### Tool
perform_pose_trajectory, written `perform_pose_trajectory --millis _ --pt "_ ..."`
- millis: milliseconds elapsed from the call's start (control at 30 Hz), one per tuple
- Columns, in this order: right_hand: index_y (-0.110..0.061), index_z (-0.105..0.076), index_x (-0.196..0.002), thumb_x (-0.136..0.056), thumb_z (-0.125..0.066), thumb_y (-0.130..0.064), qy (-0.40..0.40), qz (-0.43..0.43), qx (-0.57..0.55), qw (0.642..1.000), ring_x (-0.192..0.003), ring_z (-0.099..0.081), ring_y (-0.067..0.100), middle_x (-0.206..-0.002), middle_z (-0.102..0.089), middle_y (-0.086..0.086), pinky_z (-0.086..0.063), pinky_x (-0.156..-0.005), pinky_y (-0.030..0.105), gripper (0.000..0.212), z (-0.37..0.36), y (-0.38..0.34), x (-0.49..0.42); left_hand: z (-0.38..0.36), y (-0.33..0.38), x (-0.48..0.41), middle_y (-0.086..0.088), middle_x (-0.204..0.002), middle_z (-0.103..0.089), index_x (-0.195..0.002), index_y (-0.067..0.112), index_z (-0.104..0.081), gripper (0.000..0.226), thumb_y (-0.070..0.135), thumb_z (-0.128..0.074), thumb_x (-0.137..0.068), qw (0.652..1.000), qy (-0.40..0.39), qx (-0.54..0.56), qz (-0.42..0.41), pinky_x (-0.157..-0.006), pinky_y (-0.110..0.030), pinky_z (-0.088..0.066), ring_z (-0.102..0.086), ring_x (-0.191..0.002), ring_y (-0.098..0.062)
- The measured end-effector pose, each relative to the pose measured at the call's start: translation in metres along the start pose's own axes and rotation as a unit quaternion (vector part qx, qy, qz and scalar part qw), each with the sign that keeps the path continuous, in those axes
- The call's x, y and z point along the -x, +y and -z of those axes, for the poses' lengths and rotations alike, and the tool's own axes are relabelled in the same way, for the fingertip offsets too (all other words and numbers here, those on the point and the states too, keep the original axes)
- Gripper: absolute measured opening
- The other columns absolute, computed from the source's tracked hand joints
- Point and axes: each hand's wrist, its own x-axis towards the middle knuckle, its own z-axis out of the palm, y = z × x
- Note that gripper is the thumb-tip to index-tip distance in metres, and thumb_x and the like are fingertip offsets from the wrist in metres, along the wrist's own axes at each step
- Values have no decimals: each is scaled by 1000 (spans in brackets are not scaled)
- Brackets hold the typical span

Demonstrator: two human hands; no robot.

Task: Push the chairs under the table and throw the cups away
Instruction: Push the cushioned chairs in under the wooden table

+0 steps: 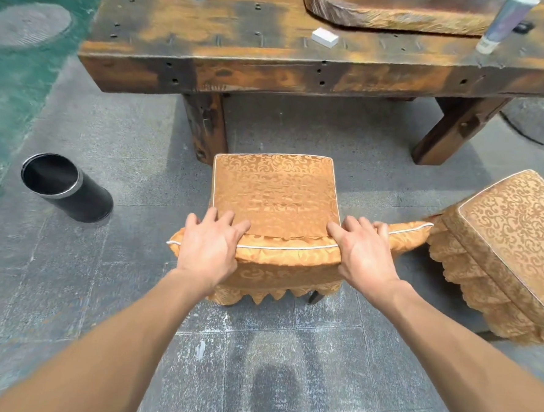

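- Spanning the far side, the heavy wooden surface (241,60) stands just beyond the chair.
- Orange-covered chair (274,193) sits on the grey floor, its seat not yet under the surface.
- Second chair (510,239), matching, stands to the right.
- Black bin (65,186) sits left.
- Left hand (209,246) and right hand (361,252) both clasp the first chair's backrest top.
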Motion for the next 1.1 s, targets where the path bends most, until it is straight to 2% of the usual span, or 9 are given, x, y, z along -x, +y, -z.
perform_pose_trajectory --millis 133,267,467,567,700,933,1100 --pt "-27 -54 -102 -58 -75 -11 3 3 -4 1000 -88 -52 27 -90 -51 -1 -33 -81 45 51 1 -1 1 0 0 -1 1 -113 -58 -123 30 -54 56 9 -61 -71 1000 -9 4 0 -75 -41 -29 -48 -105 -26" --pt "-27 -54 -100 -53 -75 -12 7 11 -1 1000 -86 -53 26 -89 -52 -3 -31 -79 43 53 -3 2 3 1 3 -2 5 -113 -59 -120 30 -55 52 8 -61 -74 1000 -10 2 -16 -79 -42 -29 -50 -111 -25" --pt "-26 -52 -103 -61 -69 -5 -5 -2 -19 1000 -90 -53 26 -90 -50 -3 -32 -83 44 50 -2 18 6 4 14 -7 4 -113 -59 -122 32 -56 49 8 -58 -79 1000 -1 14 -17 -87 -45 -32 -49 -112 -28" --pt "-24 -51 -105 -64 -68 -4 -21 -2 -23 1000 -94 -52 27 -94 -52 -1 -30 -83 44 49 1 7 -3 -2 0 -17 4 -116 -57 -125 32 -54 49 8 -58 -82 1000 -3 0 4 -85 -45 -34 -47 -114 -28" --pt "-25 -50 -112 -71 -64 -2 -45 -3 -37 998 -100 -50 27 -102 -52 2 -33 -90 48 48 4 5 -23 -5 -12 -36 3 -112 -57 -120 30 -54 43 10 -59 -82 1000 1 -9 7 -82 -43 -33 -48 -111 -28" --pt "-24 -53 -113 -74 -63 -1 -17 -20 -19 999 -103 -51 31 -103 -54 5 -33 -91 49 47 3 21 -57 -5 -7 -70 1 -109 -59 -118 26 -54 43 9 -60 -78 1000 10 -14 26 -87 -46 -37 -51 -110 -30" --pt "-23 -53 -114 -75 -61 0 4 -11 -13 1000 -100 -52 31 -100 -53 5 -33 -90 48 46 -2 37 -82 -4 -4 -91 1 -109 -58 -119 26 -53 46 9 -59 -77 999 23 -16 30 -86 -46 -38 -51 -108 -30"
